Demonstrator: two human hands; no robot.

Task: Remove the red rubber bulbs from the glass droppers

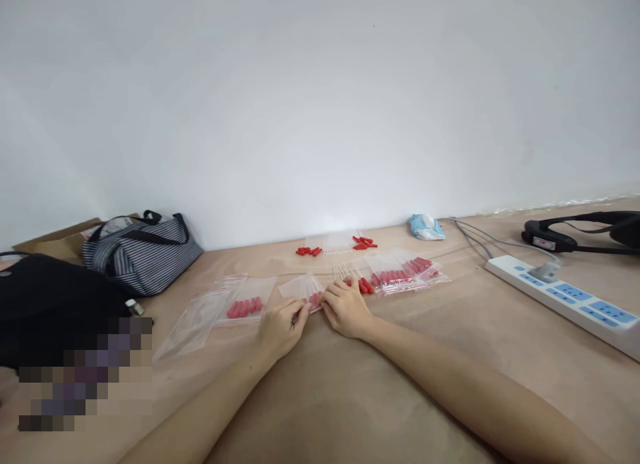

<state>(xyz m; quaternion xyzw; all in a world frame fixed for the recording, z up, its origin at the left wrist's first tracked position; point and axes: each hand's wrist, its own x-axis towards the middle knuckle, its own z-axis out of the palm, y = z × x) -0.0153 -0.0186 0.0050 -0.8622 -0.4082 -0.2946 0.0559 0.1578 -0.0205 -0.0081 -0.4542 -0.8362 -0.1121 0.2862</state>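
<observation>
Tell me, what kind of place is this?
Probably an indoor work table by a pale wall. Small clear bags with red pieces lie on it, and a power strip sits on the right.

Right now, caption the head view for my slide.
Left hand and right hand at a clear bag of red pieces, between other bags.

Handbag left on the table, plastic bags in the middle, power strip right, wall behind.
</observation>
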